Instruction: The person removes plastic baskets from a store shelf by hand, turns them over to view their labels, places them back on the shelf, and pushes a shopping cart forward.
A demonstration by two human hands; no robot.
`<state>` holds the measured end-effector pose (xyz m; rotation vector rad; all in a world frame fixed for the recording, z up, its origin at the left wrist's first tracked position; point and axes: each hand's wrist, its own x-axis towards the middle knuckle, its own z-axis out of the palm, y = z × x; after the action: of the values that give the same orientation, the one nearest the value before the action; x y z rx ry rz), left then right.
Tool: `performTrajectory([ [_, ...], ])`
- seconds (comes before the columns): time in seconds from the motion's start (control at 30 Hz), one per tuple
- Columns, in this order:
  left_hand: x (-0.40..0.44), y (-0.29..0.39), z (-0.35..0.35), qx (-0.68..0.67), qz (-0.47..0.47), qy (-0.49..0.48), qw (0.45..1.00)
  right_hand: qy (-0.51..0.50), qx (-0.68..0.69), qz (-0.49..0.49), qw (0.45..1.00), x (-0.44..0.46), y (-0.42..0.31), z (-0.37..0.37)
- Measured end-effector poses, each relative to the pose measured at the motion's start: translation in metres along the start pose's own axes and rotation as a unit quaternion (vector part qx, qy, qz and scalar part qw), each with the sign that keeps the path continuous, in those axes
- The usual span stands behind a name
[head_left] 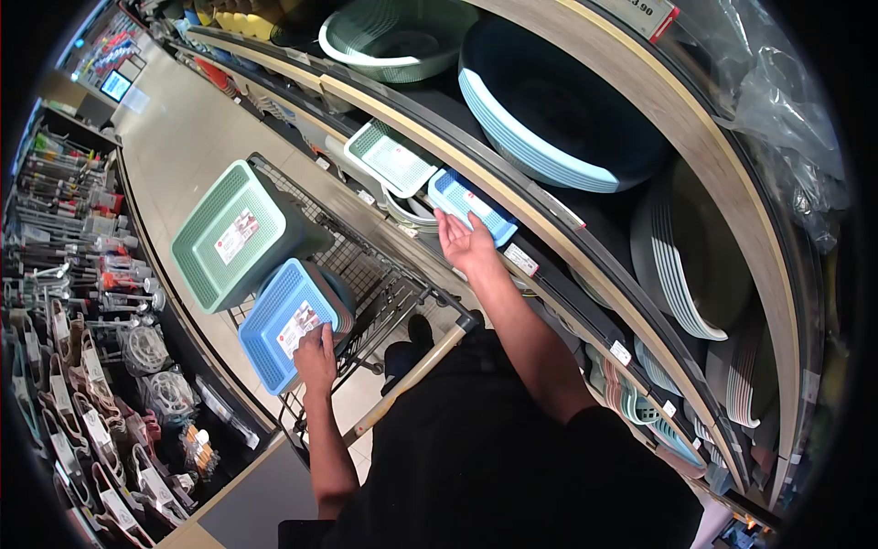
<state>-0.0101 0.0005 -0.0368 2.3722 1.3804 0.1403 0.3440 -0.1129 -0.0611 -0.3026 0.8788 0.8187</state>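
Observation:
My left hand [315, 359] reaches over the near side of a blue plastic basket [267, 325] in the shopping cart. Its fingers, partly stretched out, lie against the basket's white label [300, 324]. Beside it in the cart stands a larger green basket [197, 242], also labelled. My right hand [466, 242] is at the lower shelf, palm turned up and fingers apart, at the near edge of a small blue basket [494, 222]. Its thumb overlaps that basket; whether it presses on it I cannot tell. A small pale green basket [389, 156] sits just beyond.
The cart handle [412, 380] crosses in front of my body. Shelves on the right hold stacked blue basins [521, 151], a green basin [393, 55] and grey basins [672, 265]. Hangers [101, 430] and packaged utensils [64, 220] line the left. A tiled aisle [174, 119] runs ahead.

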Motion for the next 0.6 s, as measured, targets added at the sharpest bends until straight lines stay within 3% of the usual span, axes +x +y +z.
performTrajectory([
  [0.07, -0.001, 0.0, -0.001, 0.003, 0.0, -0.002, 1.0, -0.05, -0.101, 0.069, 0.991, -0.014, -0.001, -0.006],
  [0.17, -0.003, 0.0, -0.002, -0.024, 0.035, 0.011, 0.999, -0.088, -0.128, 0.114, 0.981, -0.012, -0.009, -0.028],
  [0.33, -0.003, -0.008, -0.01, -0.091, 0.124, 0.024, 0.988, -0.061, -0.137, 0.09, 0.985, -0.028, -0.021, -0.057],
  [0.47, -0.002, -0.003, -0.019, -0.063, 0.108, 0.0, 0.992, -0.073, -0.174, 0.08, 0.979, -0.046, -0.018, -0.057],
  [0.6, 0.0, -0.002, -0.031, -0.083, 0.1, 0.037, 0.991, -0.086, -0.249, 0.074, 0.962, -0.067, -0.007, -0.052],
])
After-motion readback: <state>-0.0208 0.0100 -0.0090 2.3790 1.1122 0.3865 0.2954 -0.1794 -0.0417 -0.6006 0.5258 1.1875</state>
